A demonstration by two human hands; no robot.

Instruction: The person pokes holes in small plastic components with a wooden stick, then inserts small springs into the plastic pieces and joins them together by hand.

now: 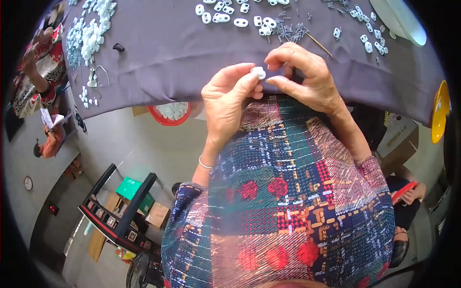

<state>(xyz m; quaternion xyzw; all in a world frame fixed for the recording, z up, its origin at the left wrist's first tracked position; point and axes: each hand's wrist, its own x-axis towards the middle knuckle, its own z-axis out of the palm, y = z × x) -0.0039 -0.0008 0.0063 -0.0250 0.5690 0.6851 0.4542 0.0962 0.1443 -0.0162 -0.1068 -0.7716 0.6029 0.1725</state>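
Note:
Just above the table's near edge, my left hand (224, 98) pinches a small white plastic cord lock (259, 73) between thumb and fingertips. My right hand (309, 79) is close by on the right, its thumb and forefinger apart with a gap between them. I see nothing between those fingers; the other fingers curl behind and are partly hidden. Beyond the hands, white two-hole cord lock pieces (241, 22) lie scattered on the dark tablecloth (163, 43). Beside them is a heap of small metal springs (287, 34), with a thin wooden stick (319, 44) at its right.
Heaps of white pieces (96, 36) and a small black object (118, 47) lie at the left. A white basin (403, 21) stands far right; a yellow dish (439, 113) is at the right edge. Below the table edge sits a red basin (165, 123). Other people sit on both sides.

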